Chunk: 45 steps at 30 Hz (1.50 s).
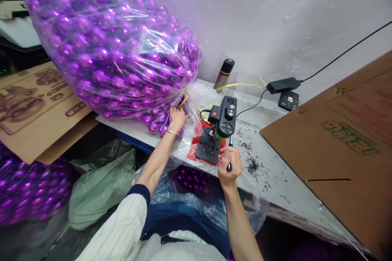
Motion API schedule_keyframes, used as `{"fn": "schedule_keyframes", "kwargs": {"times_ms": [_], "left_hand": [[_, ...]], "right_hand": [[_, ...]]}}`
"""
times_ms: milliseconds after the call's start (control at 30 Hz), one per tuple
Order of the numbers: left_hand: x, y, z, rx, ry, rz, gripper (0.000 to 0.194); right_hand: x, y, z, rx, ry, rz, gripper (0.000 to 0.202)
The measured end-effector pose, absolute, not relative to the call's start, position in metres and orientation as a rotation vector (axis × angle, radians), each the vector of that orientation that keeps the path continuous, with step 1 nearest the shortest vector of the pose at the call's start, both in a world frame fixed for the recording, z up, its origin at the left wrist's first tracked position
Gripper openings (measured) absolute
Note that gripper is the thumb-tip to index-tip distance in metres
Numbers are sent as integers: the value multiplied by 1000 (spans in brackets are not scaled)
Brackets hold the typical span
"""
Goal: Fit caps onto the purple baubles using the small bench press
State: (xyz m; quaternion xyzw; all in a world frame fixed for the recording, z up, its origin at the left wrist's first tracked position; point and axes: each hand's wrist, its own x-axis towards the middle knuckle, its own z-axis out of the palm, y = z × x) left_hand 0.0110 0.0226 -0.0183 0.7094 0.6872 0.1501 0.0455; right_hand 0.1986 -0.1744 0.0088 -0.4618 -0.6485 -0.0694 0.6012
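Observation:
My left hand [178,119], with a thin bracelet at the wrist, reaches into shiny purple baubles [157,124] below the tied neck of a big clear bag. Its fingers curl down over a bauble, and the fingertips are hidden. My right hand [230,164] is wrapped round a slim tool with a black handle [229,167]; its exact kind is unclear. This hand is beside a small black machine [227,118] with round grilles, knobs and a red switch. The machine stands on a slotted black base plate [207,146] over a red sheet [193,149].
The large bag of purple baubles [113,45] leans over the white table [269,179]. Small black scraps [252,165] litter the top. A spray can [224,74] and a power adapter [283,85] stand behind. Cardboard is at right [343,142] and left [39,106].

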Motion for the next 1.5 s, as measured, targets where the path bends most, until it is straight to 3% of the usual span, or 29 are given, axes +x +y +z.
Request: {"fn": "schedule_keyframes", "kwargs": {"times_ms": [100,233,567,733,1000,1167,1300,1500], "left_hand": [[12,17,-27,2289,2006,384,41],[14,7,-32,2374,1689,300,30],[16,4,-21,2176,1685,571,47],[1,-45,-18,1428,1348,1250,58],[41,-128,-39,625,969,1130,60],[68,-123,-58,910,1137,1188,49],[77,-121,-65,1328,1244,1171,54],[84,-120,-77,1544,1388,1124,88]], "right_hand": [[199,-174,8,-1065,-1501,-154,26],[198,-173,7,-1063,-1489,-164,26],[199,-171,6,-1026,-1521,-183,25],[201,-171,6,-1031,-1538,-183,25],[203,-171,19,-1052,-1563,-206,24],[207,-170,29,-1050,-1609,-268,23],[208,-168,37,-1066,-1598,-257,23],[208,-167,42,-1064,-1599,-241,22]]}}
